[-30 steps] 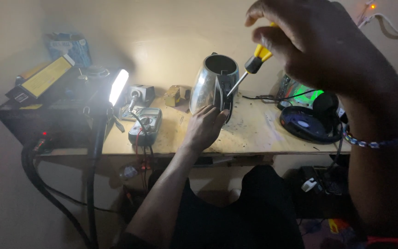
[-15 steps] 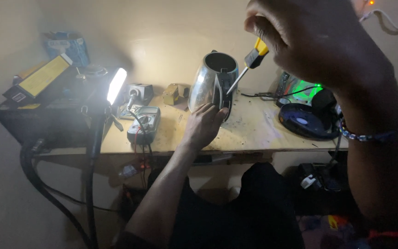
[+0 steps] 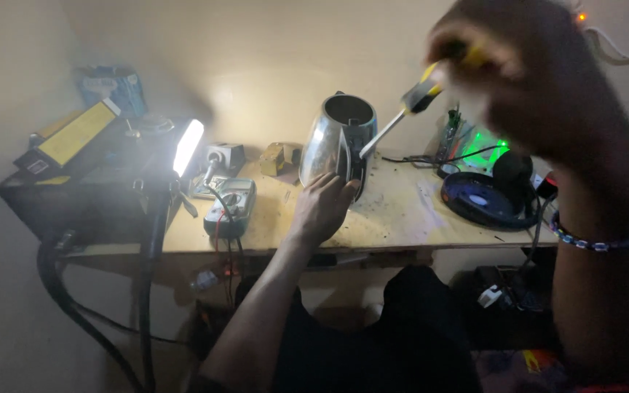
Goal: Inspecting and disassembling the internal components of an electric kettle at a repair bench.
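Since half a second ago the screwdriver (image 3: 402, 109) has been tilted a bit lower and its tip brought closer to the kettle (image 3: 338, 145), and the right hand (image 3: 525, 94) looks blurred from motion. That hand is clamped around the yellow-and-black handle, held up and to the right of the kettle, probably so the shaft can be angled down at the handle side. The left hand (image 3: 323, 207) is pressed against the front of the kettle's base, fingers curled on it, seemingly to keep it steady. The kettle is stood upright on the wooden counter (image 3: 402, 218), lid opening facing up. Left of the kettle a multimeter (image 3: 228, 207) is laid flat, and further left a bright lamp (image 3: 187, 145) is aimed toward it. Right of the kettle a dark round base (image 3: 483, 200) is parked.
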